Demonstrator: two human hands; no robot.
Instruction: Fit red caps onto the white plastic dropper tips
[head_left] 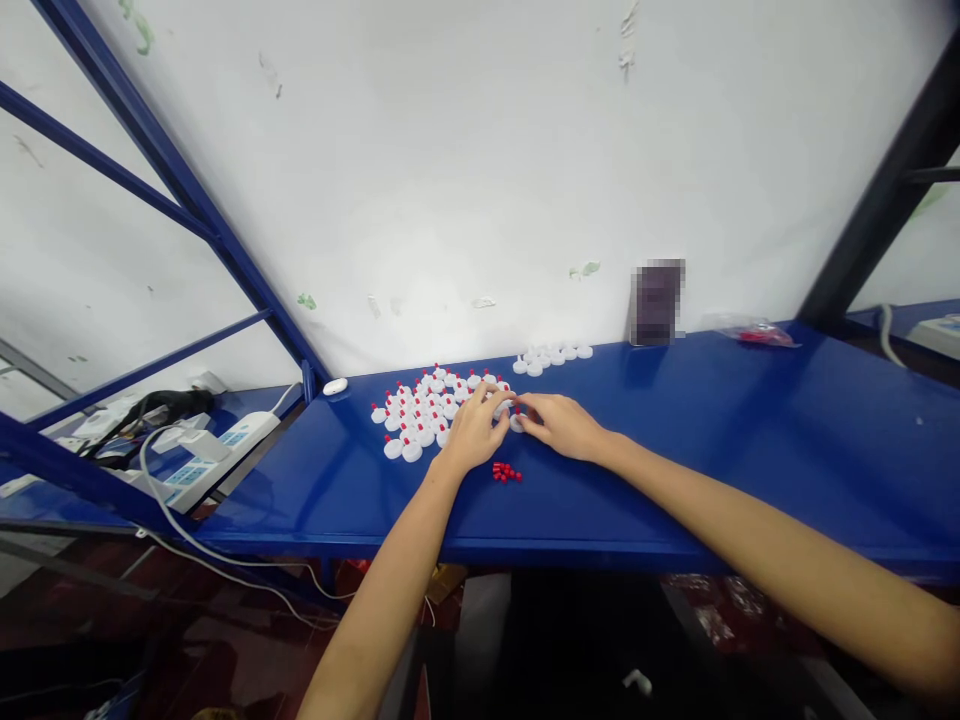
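My left hand (476,428) is curled at the right edge of a group of white round caps with red tips (424,410). Its thumb and fingers close around a white cap (504,408), partly hidden by them. My right hand (561,427) meets it from the right, thumb and index finger pinched at a small red tip (517,410). Another white piece shows just under these fingertips. Close in front of my hands lies a small heap of loose red tips (506,472). Farther back, several white caps without red tips (551,356) stand together near the wall.
The blue tabletop (720,430) runs along a white wall. A dark upright object, blurred out (657,303), leans there. A plastic bag with red pieces (757,332) lies at the right back. A white earphone case (335,386) and power strips (225,455) are at left.
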